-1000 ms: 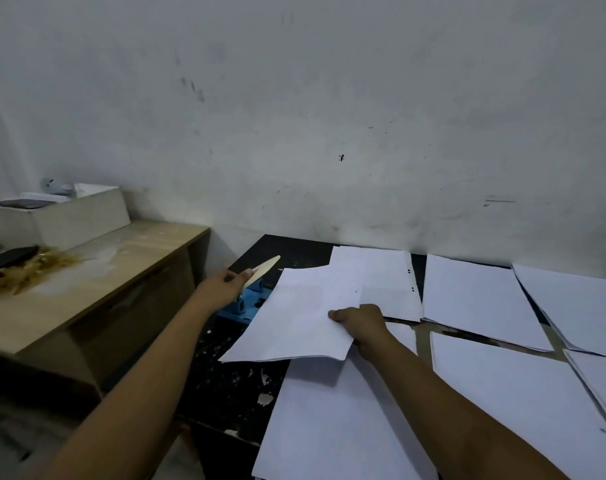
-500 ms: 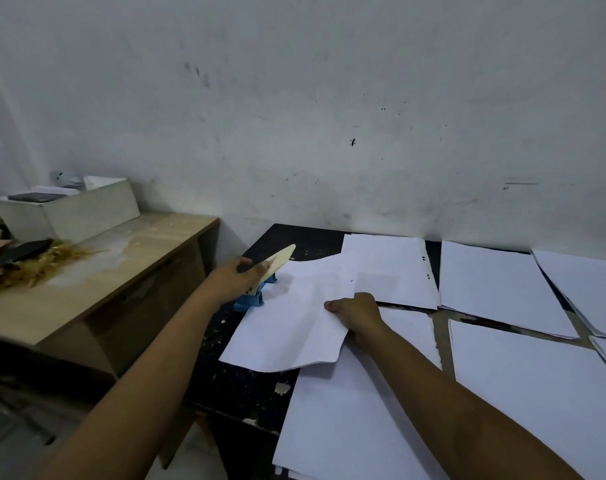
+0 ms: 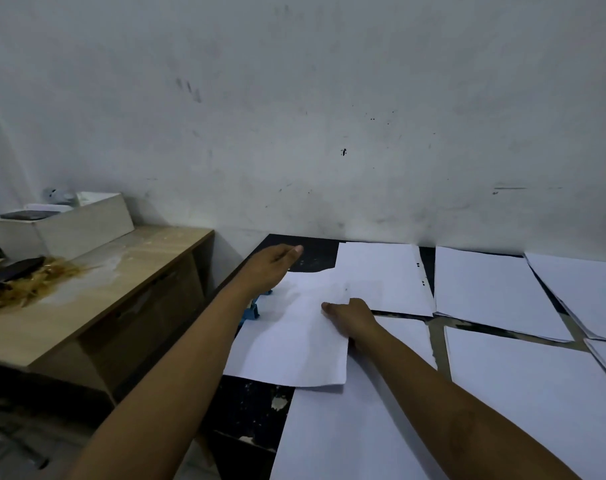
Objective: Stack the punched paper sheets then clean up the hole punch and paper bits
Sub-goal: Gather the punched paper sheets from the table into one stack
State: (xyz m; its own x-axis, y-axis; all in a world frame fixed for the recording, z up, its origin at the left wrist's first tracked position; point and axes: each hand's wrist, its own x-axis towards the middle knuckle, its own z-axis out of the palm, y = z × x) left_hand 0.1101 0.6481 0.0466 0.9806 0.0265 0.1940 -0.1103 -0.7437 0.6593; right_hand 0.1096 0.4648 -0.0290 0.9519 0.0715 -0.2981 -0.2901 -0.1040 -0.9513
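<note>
My left hand [image 3: 270,268] lies palm down with straight fingers over the blue hole punch [image 3: 251,311]. Only the punch's blue base shows under my wrist; its cream lever is hidden. My right hand [image 3: 350,317] pinches the right edge of a white paper sheet [image 3: 294,341] whose left side runs toward the punch. A punched sheet [image 3: 381,275] with holes near its right edge lies behind it. Several more sheets [image 3: 495,292] cover the black table [image 3: 246,410]. White paper bits [image 3: 279,403] dot the table near its front left.
A wooden desk [image 3: 104,289] stands to the left, across a narrow gap from the table. It carries a pale box [image 3: 80,226] and a heap of brown shavings [image 3: 35,282]. The wall [image 3: 329,133] runs directly behind both surfaces.
My left hand has gone from gripping the raised cream lever to lying flat over the punch, and the lever is out of sight. The sheet has slid slightly further left.
</note>
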